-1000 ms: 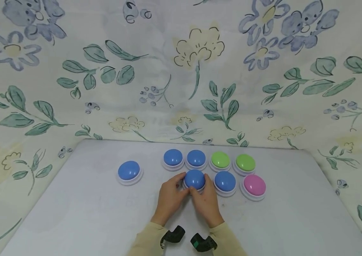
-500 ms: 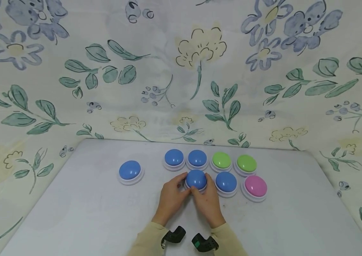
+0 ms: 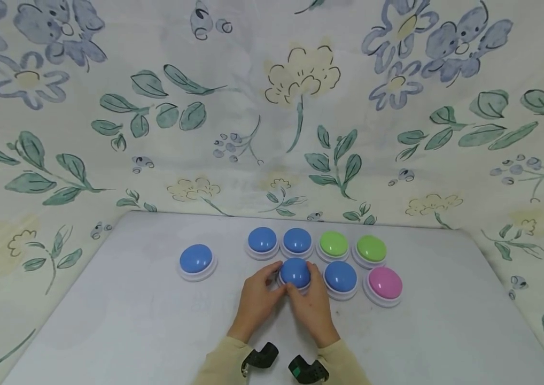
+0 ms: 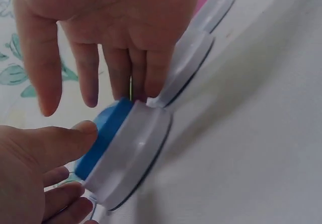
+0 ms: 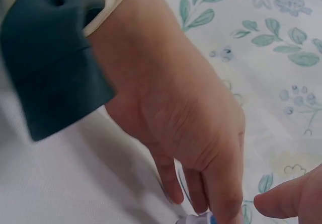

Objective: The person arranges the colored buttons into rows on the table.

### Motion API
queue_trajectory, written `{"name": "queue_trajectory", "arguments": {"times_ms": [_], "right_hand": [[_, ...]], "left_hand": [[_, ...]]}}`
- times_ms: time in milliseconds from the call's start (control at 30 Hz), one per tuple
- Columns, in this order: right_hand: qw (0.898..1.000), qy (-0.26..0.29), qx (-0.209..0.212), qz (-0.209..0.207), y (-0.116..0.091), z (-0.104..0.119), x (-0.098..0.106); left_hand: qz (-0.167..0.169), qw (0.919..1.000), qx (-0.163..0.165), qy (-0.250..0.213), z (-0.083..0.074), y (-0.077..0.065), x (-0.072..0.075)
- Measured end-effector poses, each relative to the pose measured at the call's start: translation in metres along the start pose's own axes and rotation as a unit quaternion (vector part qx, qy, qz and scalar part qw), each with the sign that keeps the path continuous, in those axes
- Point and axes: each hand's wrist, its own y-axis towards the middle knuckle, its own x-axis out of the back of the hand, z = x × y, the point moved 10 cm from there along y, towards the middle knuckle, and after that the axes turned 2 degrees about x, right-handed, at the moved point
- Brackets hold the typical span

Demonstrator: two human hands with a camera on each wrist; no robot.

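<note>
A blue domed push button [image 3: 295, 272] with a round white base sits at the front of a group of buttons, between both hands. My left hand [image 3: 256, 299] holds its left side, with the thumb at the near edge. From the right, my right hand [image 3: 314, 306] grips the same button, its thumb close to the other one. In the left wrist view, the left thumb lies against the blue dome, above the white base [image 4: 138, 151]. Only a small part of the button shows in the right wrist view, below the right hand [image 5: 191, 113].
Right of the held button stand another blue button [image 3: 341, 276] and a pink button [image 3: 385, 283]. Behind are two blue buttons [image 3: 262, 240] and two green ones [image 3: 334, 244]. A lone blue button [image 3: 196, 259] sits left on the white table [image 3: 123, 321]. Floral cloth [image 3: 233, 117] hangs behind.
</note>
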Motion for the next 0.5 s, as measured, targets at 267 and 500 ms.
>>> {"name": "queue_trajectory", "arguments": {"times_ms": [267, 500], "right_hand": [[1.000, -0.019, 0.025, -0.005, -0.003, 0.010, 0.000], [1.000, 0.000, 0.030, -0.005, -0.007, 0.016, -0.005]], "left_hand": [[-0.035, 0.9989, -0.011, -0.029, 0.000, 0.006, 0.030], [-0.069, 0.9973, 0.016, -0.019, 0.008, 0.010, 0.067]]}}
